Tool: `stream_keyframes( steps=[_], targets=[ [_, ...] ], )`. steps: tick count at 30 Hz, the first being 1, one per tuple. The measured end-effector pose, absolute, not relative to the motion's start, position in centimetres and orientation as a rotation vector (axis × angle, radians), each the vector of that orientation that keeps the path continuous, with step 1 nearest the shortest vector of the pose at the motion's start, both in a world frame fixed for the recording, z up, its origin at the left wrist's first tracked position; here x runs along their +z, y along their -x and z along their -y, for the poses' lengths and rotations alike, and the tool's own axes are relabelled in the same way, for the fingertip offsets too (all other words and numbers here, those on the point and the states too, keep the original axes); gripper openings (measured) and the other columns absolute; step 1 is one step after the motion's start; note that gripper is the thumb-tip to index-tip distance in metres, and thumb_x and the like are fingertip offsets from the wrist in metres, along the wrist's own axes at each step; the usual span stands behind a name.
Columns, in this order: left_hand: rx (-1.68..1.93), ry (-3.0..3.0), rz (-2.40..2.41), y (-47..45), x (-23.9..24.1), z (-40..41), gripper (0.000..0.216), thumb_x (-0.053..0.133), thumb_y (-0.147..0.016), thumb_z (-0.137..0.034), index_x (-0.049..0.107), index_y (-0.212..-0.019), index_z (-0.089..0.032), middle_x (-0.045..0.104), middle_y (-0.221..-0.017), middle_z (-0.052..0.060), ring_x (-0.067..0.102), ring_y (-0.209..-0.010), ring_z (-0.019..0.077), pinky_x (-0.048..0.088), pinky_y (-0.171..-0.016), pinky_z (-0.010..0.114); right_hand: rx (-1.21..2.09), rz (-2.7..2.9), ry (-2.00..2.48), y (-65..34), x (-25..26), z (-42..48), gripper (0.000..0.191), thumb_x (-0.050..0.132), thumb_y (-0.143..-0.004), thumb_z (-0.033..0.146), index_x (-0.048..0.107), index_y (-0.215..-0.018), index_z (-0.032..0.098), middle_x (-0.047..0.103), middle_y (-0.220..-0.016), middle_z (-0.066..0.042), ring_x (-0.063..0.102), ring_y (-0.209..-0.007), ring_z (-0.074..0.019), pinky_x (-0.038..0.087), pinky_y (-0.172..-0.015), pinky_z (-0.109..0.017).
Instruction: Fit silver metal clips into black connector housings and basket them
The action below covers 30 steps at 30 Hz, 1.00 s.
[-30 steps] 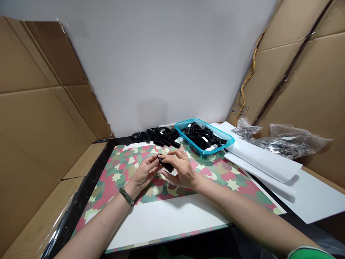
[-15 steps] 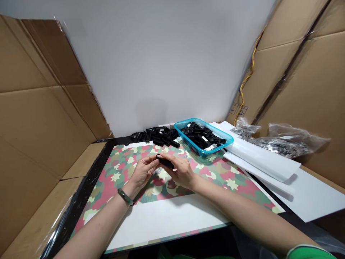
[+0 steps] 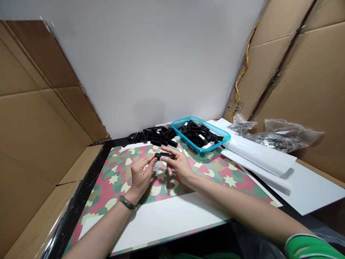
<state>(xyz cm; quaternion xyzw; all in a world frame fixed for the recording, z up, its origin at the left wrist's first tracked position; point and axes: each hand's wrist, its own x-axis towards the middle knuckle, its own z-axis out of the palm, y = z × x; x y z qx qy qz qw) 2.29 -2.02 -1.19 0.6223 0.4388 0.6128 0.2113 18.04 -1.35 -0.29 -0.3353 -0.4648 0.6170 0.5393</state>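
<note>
The left hand (image 3: 141,173) and right hand (image 3: 179,166) are easing out of their close clasp, their fingertips pinching a black plastic connector housing (image 3: 164,155) by its ends, held level above a camouflage-patterned mat (image 3: 229,176) near some loose metal pieces (image 3: 159,169).

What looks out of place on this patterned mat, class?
A small scatter of silvery metal bits lies loose on the mat between the left hand and right hand, apart from the plastic bag of similar pieces.
</note>
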Motion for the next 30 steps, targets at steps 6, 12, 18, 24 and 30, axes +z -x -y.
stream_keyframes(
  steps=[6,12,18,24,30],
  targets=[
    [1.639,-1.965,-1.308,-1.9,-1.0,1.8,0.017,0.065,-0.084,-0.032,0.078,-0.077,-0.023,0.076,-0.081,0.006,0.069,-0.077,0.0235,0.052,-0.077,0.034,1.590,0.960,0.766,-17.7,-1.4,0.5,0.061,0.085,-0.063,0.034,0.067,-0.117,0.013,0.059,-0.046,0.007,0.042,-0.030,-0.0053,0.033,-0.036,-0.019],
    [1.529,-1.457,-1.302,-2.5,-1.2,1.9,0.031,0.065,-0.082,-0.043,0.072,-0.066,-0.017,0.070,-0.063,0.004,0.063,-0.060,0.0185,0.049,-0.058,0.028,1.717,0.837,0.750,-17.4,-1.7,0.2,0.048,0.087,-0.060,0.029,0.071,-0.104,0.013,0.062,-0.049,0.005,0.042,-0.030,-0.0039,0.031,-0.035,-0.018],
    [1.567,-1.179,-1.129,-3.0,-1.0,1.8,0.035,0.073,-0.075,-0.049,0.074,-0.072,-0.014,0.071,-0.070,0.004,0.064,-0.064,0.0155,0.052,-0.064,0.027,1.818,0.775,0.690,-17.3,-0.7,0.7,0.043,0.085,-0.063,0.026,0.073,-0.102,0.013,0.070,-0.063,0.000,0.047,-0.033,-0.0047,0.034,-0.033,-0.018],
    [1.494,-1.140,-1.092,-3.2,-1.1,2.2,0.043,0.070,-0.077,-0.053,0.078,-0.094,-0.015,0.075,-0.078,0.006,0.066,-0.062,0.0154,0.053,-0.060,0.026,1.803,0.745,0.712,-17.6,-0.9,0.6,0.032,0.081,-0.069,0.024,0.074,-0.097,0.012,0.070,-0.064,-0.001,0.048,-0.034,-0.0041,0.035,-0.034,-0.016],
    [1.483,-1.117,-1.126,-3.1,-1.3,1.9,0.037,0.080,-0.068,-0.043,0.079,-0.094,-0.016,0.077,-0.082,0.006,0.066,-0.065,0.0156,0.056,-0.070,0.031,1.787,0.764,0.738,-17.6,-1.5,0.0,0.027,0.077,-0.073,0.028,0.074,-0.097,0.013,0.070,-0.068,-0.002,0.051,-0.037,-0.0064,0.039,-0.035,-0.018]
  ],
)
